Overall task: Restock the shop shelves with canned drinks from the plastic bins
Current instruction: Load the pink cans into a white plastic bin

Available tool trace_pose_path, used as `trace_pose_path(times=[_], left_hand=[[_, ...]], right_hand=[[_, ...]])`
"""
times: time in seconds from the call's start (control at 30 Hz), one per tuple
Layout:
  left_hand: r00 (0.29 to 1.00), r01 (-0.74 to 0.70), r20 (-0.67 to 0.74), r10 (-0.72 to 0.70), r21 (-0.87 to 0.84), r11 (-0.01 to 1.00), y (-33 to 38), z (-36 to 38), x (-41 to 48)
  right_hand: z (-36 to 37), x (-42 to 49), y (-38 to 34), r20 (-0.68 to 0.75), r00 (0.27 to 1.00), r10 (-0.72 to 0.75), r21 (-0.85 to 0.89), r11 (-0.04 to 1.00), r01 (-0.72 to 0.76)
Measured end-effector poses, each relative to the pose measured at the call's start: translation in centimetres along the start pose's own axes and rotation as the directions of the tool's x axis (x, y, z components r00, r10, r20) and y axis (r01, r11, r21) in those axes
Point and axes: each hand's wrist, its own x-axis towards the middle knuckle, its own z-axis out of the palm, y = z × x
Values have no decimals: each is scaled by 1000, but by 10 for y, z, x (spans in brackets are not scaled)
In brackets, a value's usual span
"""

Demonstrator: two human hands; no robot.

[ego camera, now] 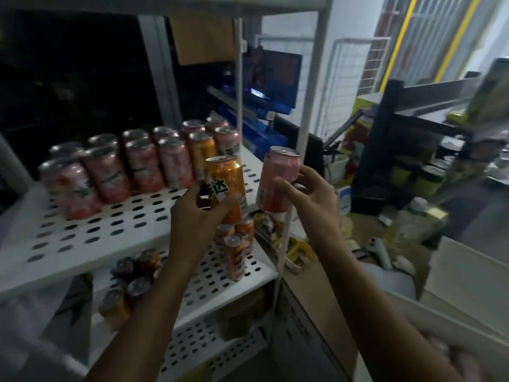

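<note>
1. Gripping an orange can (225, 172) mid-body, the left hand (192, 216) holds it above the perforated shelf (82, 238)
2. Right hand (314, 199) clasps a pink can (281, 166) just off the shelf's edge
3. Both cans are probably full, so heavy, rigid and slick; side grips suit them

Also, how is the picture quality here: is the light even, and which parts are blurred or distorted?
Head view: dim, nearly black at upper left, brighter at upper right. Head view: the held orange can and pink can are fairly sharp; the shelved pink cans and the right edge are blurred. Head view: the white post leans, which is wide-angle distortion.
</note>
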Motion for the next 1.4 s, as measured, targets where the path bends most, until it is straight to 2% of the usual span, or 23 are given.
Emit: trace_pose_path(times=[0.17, 0.3, 0.5, 0.7, 0.83, 0.93, 1.03, 1.1, 1.17, 1.27, 1.4], left_hand=[[994, 4, 106, 0, -33, 999, 1, 58, -18], [972, 27, 233, -5, -89, 996, 0, 107, -39], [895, 46, 446, -1, -91, 995, -9, 185, -75], [805, 49, 593, 6, -78, 996, -22, 252, -107], [726, 135, 685, -64, -52, 989, -33, 292, -128], [693, 171, 713, -104, -23, 985, -40, 312, -139], [685, 198, 716, -136, -3, 980, -44, 323, -146], [688, 208, 709, -158, 17, 978, -46, 325, -148], [687, 238, 703, -185, 23, 971, -49, 323, -150], [696, 272, 685, -216, 27, 962, -54, 314, -147], [718, 284, 648, -253, 59, 957, -61, 294, -141]], right_hand=[[-83, -25, 16, -186, 982, 29, -115, 992, -51], [-156, -55, 32, -367, 924, 105, -133, 978, -164], [-251, -112, 62, -601, 759, 252, -105, 916, -387], [-323, -166, 102, -744, 582, 329, -82, 819, -568], [-367, -198, 130, -806, 465, 366, -106, 684, -722], [-391, -212, 151, -845, 385, 371, -129, 557, -821], [-397, -218, 165, -830, 368, 419, -158, 456, -876], [-385, -219, 174, -776, 398, 490, -168, 446, -879], [-357, -219, 186, -659, 439, 611, -146, 468, -871], [-303, -219, 208, -480, 445, 756, -155, 426, -891], [-244, -224, 231, -334, 460, 823, -278, 380, -882]])
